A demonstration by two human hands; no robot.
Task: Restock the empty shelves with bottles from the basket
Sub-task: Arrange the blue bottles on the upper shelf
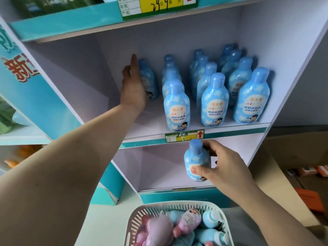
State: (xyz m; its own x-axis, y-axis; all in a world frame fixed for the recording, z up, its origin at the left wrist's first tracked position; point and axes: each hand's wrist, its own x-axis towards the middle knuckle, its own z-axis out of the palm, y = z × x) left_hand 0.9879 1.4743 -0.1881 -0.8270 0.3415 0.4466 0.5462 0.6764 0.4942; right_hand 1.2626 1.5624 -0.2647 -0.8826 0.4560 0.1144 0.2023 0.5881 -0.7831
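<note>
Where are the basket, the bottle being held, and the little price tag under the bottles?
Basket [177, 202]: head view, on its white rim.
Held bottle [194, 158]: head view, on its blue body below the cap.
Price tag [186, 137]: head view, on its yellow part, on the shelf edge.

Left hand [132, 89] covers most of leftmost blue bottle [152, 80]. Rear bottles [229, 50] mostly hidden behind front-row bottles [214, 102]. Right hand [223, 164] thumb masks held bottle [195, 156] label. Basket [136, 222] cut by bottom edge; yellow price tag [159, 5] by top edge.
</note>
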